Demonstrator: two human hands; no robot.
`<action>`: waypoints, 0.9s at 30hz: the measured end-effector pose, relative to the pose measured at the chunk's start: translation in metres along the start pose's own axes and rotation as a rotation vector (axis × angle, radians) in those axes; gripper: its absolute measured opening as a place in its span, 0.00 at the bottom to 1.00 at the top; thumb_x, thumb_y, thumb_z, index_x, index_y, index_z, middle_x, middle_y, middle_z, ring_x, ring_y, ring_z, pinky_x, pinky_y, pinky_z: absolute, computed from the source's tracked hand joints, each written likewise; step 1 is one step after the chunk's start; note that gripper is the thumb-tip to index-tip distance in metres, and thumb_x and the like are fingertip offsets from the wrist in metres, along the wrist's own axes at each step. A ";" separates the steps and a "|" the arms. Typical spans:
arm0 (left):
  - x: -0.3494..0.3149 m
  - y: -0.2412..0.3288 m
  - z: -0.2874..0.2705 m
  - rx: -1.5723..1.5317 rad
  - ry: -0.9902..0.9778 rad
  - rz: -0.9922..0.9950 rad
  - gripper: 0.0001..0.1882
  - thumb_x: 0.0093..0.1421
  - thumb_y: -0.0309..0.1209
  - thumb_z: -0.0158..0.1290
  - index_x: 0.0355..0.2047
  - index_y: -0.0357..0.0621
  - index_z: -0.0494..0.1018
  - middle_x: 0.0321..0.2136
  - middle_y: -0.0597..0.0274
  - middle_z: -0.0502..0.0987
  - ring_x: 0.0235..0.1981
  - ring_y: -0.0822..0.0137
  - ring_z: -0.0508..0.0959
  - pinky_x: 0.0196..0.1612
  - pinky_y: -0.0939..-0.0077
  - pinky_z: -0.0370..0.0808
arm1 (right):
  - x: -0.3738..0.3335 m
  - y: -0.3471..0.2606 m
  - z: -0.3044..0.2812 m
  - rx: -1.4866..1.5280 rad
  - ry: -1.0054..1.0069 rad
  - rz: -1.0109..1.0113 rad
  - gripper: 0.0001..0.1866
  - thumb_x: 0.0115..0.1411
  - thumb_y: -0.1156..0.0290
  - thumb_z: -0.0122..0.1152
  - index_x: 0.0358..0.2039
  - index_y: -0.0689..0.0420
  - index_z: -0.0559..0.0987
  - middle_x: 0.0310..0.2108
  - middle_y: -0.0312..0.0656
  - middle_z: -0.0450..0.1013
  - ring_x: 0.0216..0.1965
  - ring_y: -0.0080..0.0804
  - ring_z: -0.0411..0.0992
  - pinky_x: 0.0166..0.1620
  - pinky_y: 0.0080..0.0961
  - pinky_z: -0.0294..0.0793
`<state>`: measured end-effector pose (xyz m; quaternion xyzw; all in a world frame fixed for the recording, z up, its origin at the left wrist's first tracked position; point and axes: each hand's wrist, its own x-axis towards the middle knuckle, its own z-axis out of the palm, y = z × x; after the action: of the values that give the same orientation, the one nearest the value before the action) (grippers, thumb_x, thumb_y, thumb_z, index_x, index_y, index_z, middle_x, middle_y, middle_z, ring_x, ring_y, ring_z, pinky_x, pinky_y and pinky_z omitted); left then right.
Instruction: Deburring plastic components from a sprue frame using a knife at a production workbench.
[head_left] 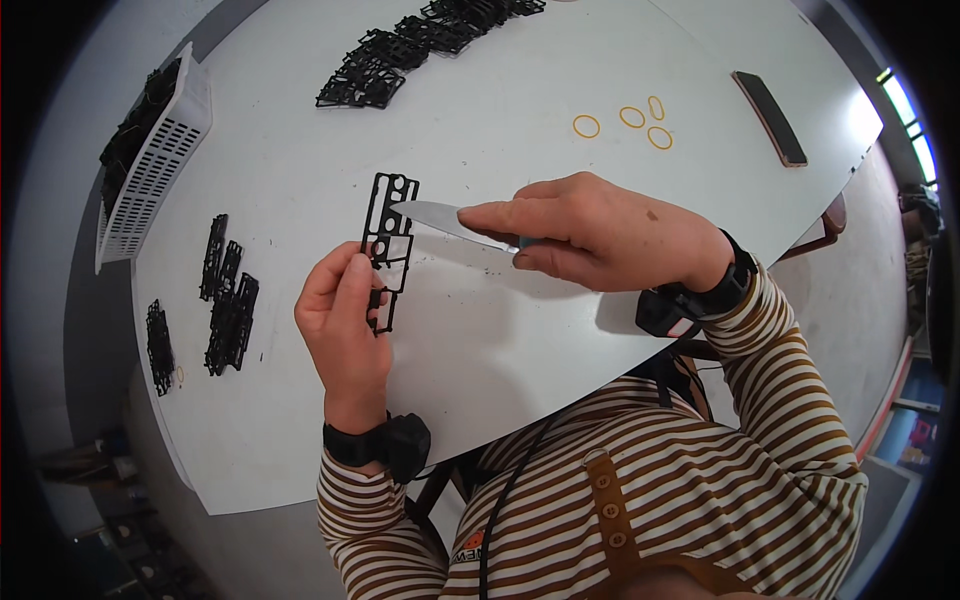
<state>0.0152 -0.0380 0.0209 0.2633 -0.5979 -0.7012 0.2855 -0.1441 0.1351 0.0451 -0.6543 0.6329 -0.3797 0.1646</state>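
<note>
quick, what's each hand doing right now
Left hand: closed, pinching a black plastic frame.
Right hand: closed on a knife, blade against the frame.

Long-sleeved top, brown and white horizontal stripes, cuffs at both wrists; black strap with a small black box-shaped unit on the left wrist [385, 445]; matching black band and unit on the right wrist [690, 300]; tan strap with round studs down the chest; thin black cable alongside
</note>
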 end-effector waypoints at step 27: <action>-0.016 -0.015 0.013 -0.198 -0.330 -0.154 0.10 0.59 0.28 0.45 0.39 0.36 0.68 0.30 0.64 0.73 0.26 0.77 0.72 0.29 0.82 0.71 | 0.010 0.008 0.016 0.858 0.263 0.462 0.09 0.52 0.72 0.56 0.30 0.63 0.70 0.15 0.32 0.64 0.13 0.14 0.60 0.16 0.13 0.58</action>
<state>0.0157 -0.0158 0.0080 0.1606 -0.5425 -0.8101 0.1537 -0.1394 0.1204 0.0323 -0.3175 0.5635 -0.6384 0.4173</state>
